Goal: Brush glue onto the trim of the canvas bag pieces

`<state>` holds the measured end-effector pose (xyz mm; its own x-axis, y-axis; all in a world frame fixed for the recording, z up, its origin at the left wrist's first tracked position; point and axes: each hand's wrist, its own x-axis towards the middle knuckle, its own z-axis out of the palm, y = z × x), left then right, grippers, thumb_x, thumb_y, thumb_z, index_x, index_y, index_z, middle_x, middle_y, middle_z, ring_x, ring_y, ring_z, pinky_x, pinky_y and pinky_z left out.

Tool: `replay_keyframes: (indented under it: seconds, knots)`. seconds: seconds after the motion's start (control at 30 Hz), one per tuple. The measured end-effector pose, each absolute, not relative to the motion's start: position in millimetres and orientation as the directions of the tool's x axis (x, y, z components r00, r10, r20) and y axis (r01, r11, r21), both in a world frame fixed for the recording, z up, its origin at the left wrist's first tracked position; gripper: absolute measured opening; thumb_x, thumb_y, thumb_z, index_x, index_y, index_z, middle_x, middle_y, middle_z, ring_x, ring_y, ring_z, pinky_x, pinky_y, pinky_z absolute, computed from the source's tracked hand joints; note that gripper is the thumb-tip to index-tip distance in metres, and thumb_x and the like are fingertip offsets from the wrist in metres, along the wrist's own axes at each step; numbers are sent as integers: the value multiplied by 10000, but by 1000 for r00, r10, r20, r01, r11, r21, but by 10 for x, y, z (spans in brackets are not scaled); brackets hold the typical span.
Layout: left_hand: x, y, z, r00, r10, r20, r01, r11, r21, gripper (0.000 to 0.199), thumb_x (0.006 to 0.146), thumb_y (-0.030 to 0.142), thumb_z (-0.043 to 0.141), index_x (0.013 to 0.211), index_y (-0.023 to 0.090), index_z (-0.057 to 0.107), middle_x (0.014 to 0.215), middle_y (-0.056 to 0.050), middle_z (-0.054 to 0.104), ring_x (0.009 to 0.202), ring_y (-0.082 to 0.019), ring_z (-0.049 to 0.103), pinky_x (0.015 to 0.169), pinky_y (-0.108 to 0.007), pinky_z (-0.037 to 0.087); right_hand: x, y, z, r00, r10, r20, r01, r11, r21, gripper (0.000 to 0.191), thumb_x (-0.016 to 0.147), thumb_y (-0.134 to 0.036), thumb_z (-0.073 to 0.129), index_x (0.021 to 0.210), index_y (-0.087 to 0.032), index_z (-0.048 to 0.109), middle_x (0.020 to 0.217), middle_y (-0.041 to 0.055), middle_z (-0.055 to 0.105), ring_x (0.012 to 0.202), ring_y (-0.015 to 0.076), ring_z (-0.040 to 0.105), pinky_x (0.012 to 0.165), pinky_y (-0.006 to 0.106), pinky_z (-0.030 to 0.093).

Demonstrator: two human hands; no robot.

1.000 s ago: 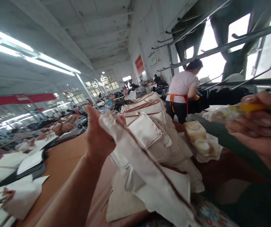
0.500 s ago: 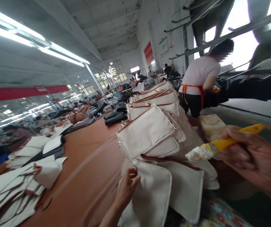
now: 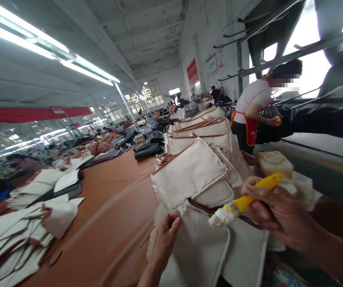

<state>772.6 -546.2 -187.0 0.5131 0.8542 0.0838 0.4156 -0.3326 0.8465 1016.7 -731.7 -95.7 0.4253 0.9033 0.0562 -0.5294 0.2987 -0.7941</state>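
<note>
My right hand (image 3: 276,211) grips a yellow brush (image 3: 249,195) whose bristles are coated with white paste. The bristles hang just above a cream fabric piece (image 3: 200,239) at the near end of the pile. At that piece's upper left corner, the thumb and fingers of my left hand (image 3: 167,235) are pinched on its edge. Behind it rises a stack of cream pieces (image 3: 189,171) with brown edging. Another cream piece (image 3: 245,251) lies to the right, partly beneath the first one.
A brown-covered table (image 3: 108,207) extends to the left, bearing white and brown pieces (image 3: 18,235) and black items (image 3: 147,150). A pale block-like container (image 3: 274,163) stands beyond my right hand. A person in a red apron (image 3: 253,107) stands at the back right.
My right hand has moved left with the brush, bringing the bristles over the near cream piece. My left hand has closed onto its corner. The person at the back has turned slightly.
</note>
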Motion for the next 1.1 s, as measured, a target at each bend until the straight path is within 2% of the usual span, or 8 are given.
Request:
replay_keyframes:
  seconds: [0.17, 0.37, 0.5, 0.6, 0.73, 0.87, 0.97, 1.1]
  knots:
    - [7776, -5735, -1705, 548, 830, 108, 391, -368, 844, 352, 884, 515, 565, 835, 184, 673, 738, -9, 654, 709, -178, 604, 657, -249, 475, 10141, -7285, -973, 420, 906, 57, -515, 290, -807, 264, 791, -419, 755, 751, -220, 586, 409, -57, 385, 371, 72, 211, 389, 220, 107]
    - [7830, -6091, -1641, 569, 690, 448, 255, -666, 702, 172, 925, 322, 559, 890, 222, 695, 800, -33, 666, 757, -164, 645, 689, -232, 514, 10232, -7373, -933, 360, 929, 80, -481, 259, -838, 260, 838, -394, 706, 740, -203, 560, 384, -82, 324, 367, 64, 186, 414, 221, 126]
    - [7908, -6214, -1621, 594, 563, 574, 194, -793, 577, 159, 935, 225, 544, 964, 223, 701, 792, -34, 664, 701, -133, 646, 655, -209, 519, 10216, -7356, -856, 293, 951, 100, -423, 222, -878, 291, 815, -399, 726, 751, -192, 532, 382, -108, 317, 347, 50, 174, 398, 201, 135]
    - [7932, -6243, -1582, 644, 452, 617, 129, -859, 496, 194, 926, 158, 546, 1056, 217, 677, 793, -39, 649, 702, -127, 641, 648, -205, 520, 10173, -7286, -827, 250, 959, 132, -305, 207, -929, 291, 830, -395, 715, 768, -172, 540, 416, -100, 363, 360, 44, 222, 391, 187, 149]
    - [7935, -6241, -1496, 730, 299, 615, 65, -926, 373, 294, 902, 93, 547, 1161, 204, 633, 800, -55, 648, 698, -131, 643, 628, -197, 526, 10215, -7286, -791, 335, 919, 207, -114, 258, -959, 292, 838, -401, 711, 777, -169, 545, 447, -83, 392, 388, 59, 294, 386, 183, 190]
    - [7994, -6268, -1501, 707, 316, 632, 90, -927, 363, 228, 909, 115, 542, 1082, 206, 659, 760, -45, 633, 656, -123, 633, 596, -185, 513, 10276, -7459, -746, 369, 903, 222, -79, 268, -960, 276, 906, -423, 637, 806, -183, 546, 448, -86, 353, 383, 62, 257, 376, 192, 146]
    - [8054, -6310, -1533, 683, 285, 673, 75, -943, 324, 217, 954, 177, 468, 1076, 212, 643, 724, -42, 611, 603, -124, 599, 544, -192, 490, 10279, -7552, -729, 276, 929, 249, -7, 261, -965, 284, 928, -426, 613, 803, -178, 553, 522, -63, 392, 443, 69, 315, 408, 189, 211]
    - [8077, -6379, -1461, 699, 160, 697, 101, -987, 126, 193, 941, 168, 472, 1043, 244, 616, 641, -9, 586, 526, -131, 551, 488, -211, 459, 10401, -7575, -640, 326, 881, 341, 108, 324, -940, 265, 935, -398, 612, 798, -180, 553, 537, -68, 367, 459, 71, 314, 419, 188, 236]
